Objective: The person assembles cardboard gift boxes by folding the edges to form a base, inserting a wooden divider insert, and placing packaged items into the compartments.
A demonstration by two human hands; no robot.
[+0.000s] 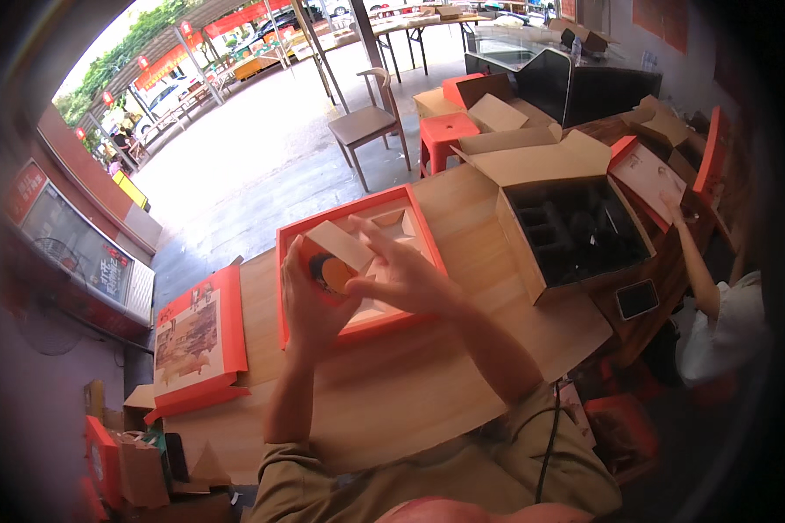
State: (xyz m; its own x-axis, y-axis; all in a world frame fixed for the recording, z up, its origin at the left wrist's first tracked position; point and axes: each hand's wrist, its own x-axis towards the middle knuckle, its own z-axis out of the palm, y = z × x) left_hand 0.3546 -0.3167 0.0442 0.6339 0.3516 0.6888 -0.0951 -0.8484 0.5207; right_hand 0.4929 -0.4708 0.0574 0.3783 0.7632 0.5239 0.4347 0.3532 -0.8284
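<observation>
Both my hands hold a small box [340, 245] above the open red gift box. Its upper side is pale, and below that shows a round orange patch [336, 275] with a dark edge. The fingers of my left hand [316, 305] stand along its left side, thumb toward the middle. My right hand [403, 272] curls around its right side. The red gift box [423, 228] has a pale insert [399, 222] with shaped recesses, partly covered by my hands.
A red lid [202, 336] with a printed picture lies at left on the wooden table [366, 392]. At right stand an open cardboard carton [576, 235] with dark contents and a phone [637, 300]. Beyond it, another person's hand [672, 207] touches a red box. A chair [366, 129] and red stool [447, 131] stand behind.
</observation>
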